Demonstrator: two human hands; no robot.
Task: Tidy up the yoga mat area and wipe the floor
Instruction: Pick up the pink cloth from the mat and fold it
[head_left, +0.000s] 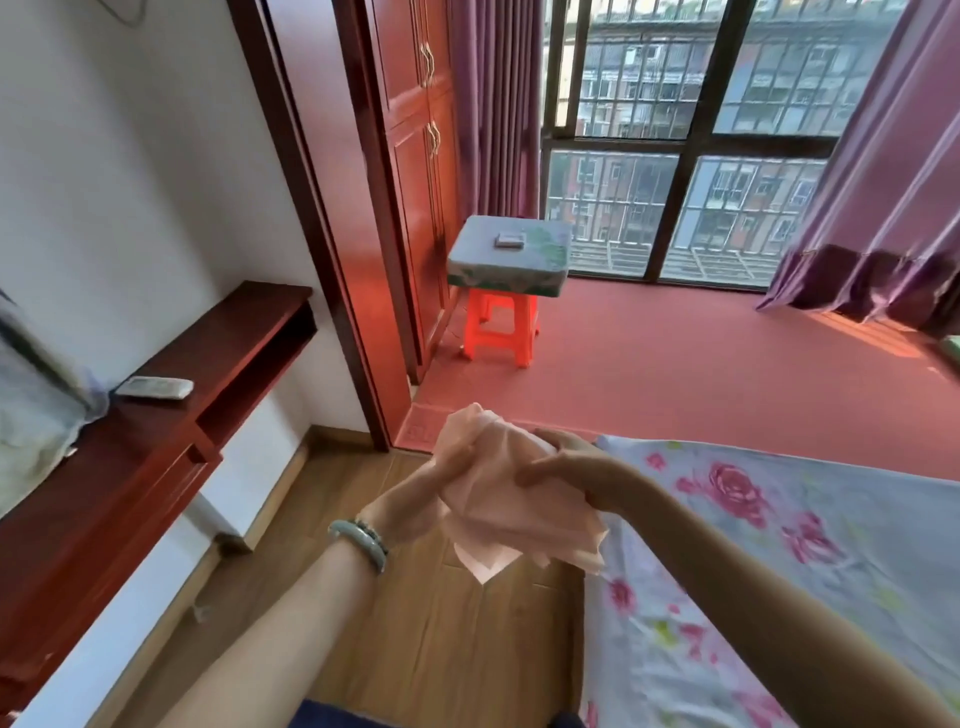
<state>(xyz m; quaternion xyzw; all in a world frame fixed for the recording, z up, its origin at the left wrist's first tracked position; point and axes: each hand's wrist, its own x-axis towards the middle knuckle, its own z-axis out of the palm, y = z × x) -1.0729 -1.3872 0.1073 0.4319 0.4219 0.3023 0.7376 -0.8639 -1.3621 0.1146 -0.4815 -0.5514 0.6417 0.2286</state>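
Both my hands hold a pale pink cloth (498, 493) at chest height over the wooden floor (426, 649). My left hand (415, 499), with a green bangle on its wrist, grips the cloth from the left and is partly hidden under it. My right hand (566, 462) pinches the cloth's upper right part. The cloth is bunched, with corners hanging down. A large pink-red mat (701, 374) covers the raised floor by the window ahead.
A bed with a floral sheet (779, 571) lies at right. A dark red wooden shelf unit (171, 415) with a remote (154, 387) runs along the left wall. An orange plastic stool (498, 327) carrying a cushioned box (511, 254) stands on the mat beside the wardrobe (415, 156). Purple curtains (883, 208) hang by the window.
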